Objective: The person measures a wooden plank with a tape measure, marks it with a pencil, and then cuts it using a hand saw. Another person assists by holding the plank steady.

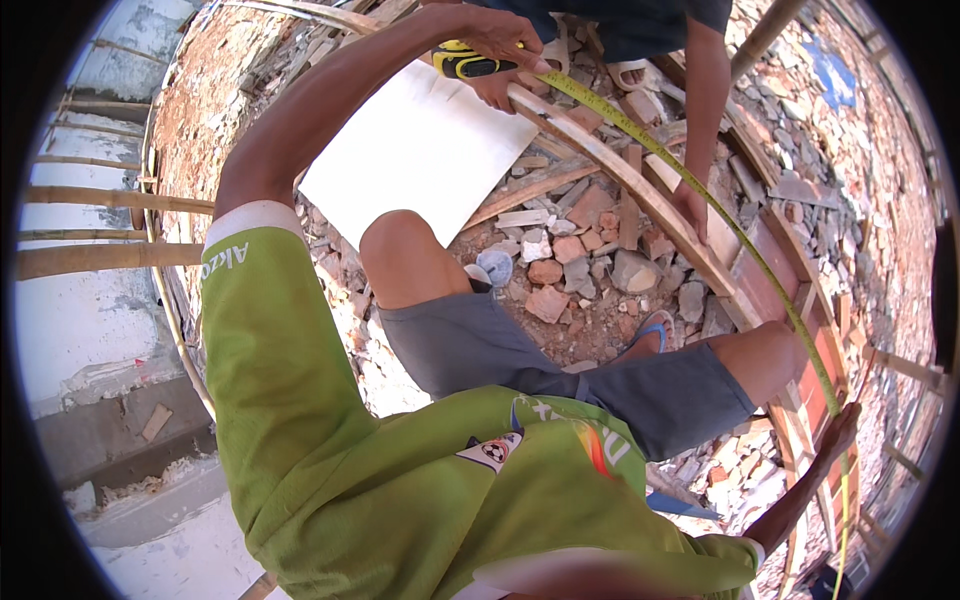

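The left grip (pixel 508 35) clasps a yellow-and-black tape measure (pixel 468 64). Its yellow blade (pixel 625 120) stretches to the right grip (pixel 838 430), which touches it; I cannot tell whether it pinches. Between the grips, a co-worker's hand (pixel 690 208) rests at a wooden plank (pixel 642 187).

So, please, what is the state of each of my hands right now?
Left hand: closed, holding the yellow-black tape measure.
Right hand: at the yellow tape blade; whether it grips cannot be told.
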A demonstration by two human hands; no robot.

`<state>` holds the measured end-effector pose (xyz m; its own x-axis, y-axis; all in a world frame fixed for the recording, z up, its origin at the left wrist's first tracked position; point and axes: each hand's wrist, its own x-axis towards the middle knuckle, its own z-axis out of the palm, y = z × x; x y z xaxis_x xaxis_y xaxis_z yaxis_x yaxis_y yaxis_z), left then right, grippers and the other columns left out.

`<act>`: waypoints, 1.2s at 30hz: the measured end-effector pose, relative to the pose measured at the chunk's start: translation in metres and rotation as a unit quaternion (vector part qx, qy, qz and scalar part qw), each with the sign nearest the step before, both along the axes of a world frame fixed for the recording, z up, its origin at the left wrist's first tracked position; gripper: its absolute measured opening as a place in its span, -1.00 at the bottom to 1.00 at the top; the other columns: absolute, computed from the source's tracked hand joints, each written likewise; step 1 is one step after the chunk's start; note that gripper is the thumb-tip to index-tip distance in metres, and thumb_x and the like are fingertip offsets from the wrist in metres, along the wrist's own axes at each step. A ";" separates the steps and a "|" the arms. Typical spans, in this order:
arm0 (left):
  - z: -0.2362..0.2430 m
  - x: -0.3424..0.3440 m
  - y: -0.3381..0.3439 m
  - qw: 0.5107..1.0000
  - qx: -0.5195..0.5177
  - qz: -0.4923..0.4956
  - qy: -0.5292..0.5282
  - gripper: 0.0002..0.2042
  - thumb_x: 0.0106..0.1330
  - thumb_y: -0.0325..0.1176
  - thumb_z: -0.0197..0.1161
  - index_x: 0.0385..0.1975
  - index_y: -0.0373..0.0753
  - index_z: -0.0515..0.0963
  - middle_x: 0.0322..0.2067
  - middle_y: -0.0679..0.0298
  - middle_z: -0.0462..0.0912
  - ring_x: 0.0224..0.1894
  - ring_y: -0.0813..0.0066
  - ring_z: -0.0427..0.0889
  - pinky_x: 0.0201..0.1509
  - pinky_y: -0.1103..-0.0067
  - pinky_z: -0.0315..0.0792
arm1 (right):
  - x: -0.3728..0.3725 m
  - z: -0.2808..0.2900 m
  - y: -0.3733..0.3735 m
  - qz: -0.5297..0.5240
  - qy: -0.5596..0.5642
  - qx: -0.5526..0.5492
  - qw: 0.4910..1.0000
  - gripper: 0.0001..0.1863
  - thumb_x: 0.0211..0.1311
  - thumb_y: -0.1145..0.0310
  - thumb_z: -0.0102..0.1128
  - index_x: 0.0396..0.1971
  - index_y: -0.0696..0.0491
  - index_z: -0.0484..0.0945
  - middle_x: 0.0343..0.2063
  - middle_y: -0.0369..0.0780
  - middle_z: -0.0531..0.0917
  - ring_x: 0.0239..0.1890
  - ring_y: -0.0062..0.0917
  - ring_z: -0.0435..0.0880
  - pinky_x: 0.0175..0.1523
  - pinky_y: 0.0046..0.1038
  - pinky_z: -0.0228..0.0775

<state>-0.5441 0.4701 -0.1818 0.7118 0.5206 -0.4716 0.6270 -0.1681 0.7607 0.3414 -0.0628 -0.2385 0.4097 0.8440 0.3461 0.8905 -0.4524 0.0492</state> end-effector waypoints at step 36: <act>0.049 0.246 0.032 0.930 0.268 -0.242 0.073 -0.58 0.40 -0.08 0.17 -0.49 -0.37 0.62 -0.60 0.23 0.55 -0.48 0.58 0.48 -0.42 0.47 0.35 | -0.602 -0.241 -0.096 -0.495 0.302 0.295 0.759 -0.81 0.41 0.39 0.01 -0.14 0.16 0.52 -0.28 -0.04 0.61 -0.21 -0.18 0.62 -0.04 -0.13 0.44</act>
